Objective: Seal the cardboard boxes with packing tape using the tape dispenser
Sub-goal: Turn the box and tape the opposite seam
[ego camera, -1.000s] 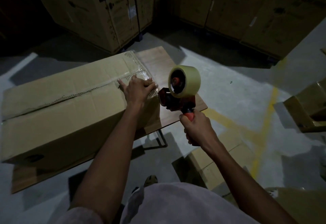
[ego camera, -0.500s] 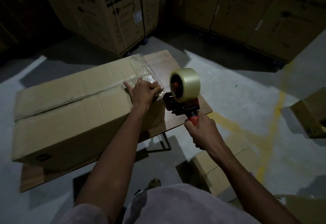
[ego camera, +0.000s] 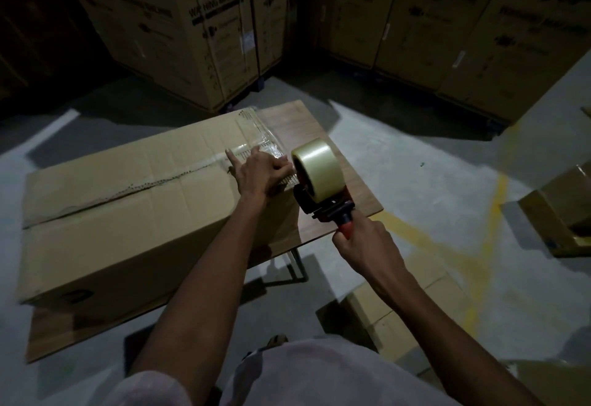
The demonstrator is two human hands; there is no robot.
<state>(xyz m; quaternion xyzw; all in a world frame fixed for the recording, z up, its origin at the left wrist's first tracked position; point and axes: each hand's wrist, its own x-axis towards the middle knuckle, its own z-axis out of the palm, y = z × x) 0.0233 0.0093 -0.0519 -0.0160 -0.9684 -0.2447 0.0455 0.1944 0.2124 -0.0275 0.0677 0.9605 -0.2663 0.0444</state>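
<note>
1. Head view, cardboard box [ego camera: 128, 213]: lay flat on a low wooden table [ego camera: 351, 188], long axis running from lower left to upper right; centre seam [ego camera: 153, 183] along that axis, seemingly untaped over most of its length.
2. Clear packing tape [ego camera: 259, 140]: already stuck across the box's right end, crinkled, crossing the seam.
3. Left hand [ego camera: 259, 172]: rested on the box top at the right end, index finger stretched along the seam, other fingers bent down onto the tape, pressing rather than gripping.
4. Tape dispenser [ego camera: 319, 188]: held just off the box's right end face, roll uppermost, mouth turned toward the box, close beside the left hand.
5. Right hand [ego camera: 364, 245]: wrapped firmly round the dispenser's red handle, nearer the body than the roll.
6. Governing relation, as judged: seam stretched away leftward from both hands, so a pull along the long axis probably needed, dispenser hand nearer the starting end.
7. Surroundings: tall printed cartons [ego camera: 179, 21] behind, concrete floor [ego camera: 431, 156].
</note>
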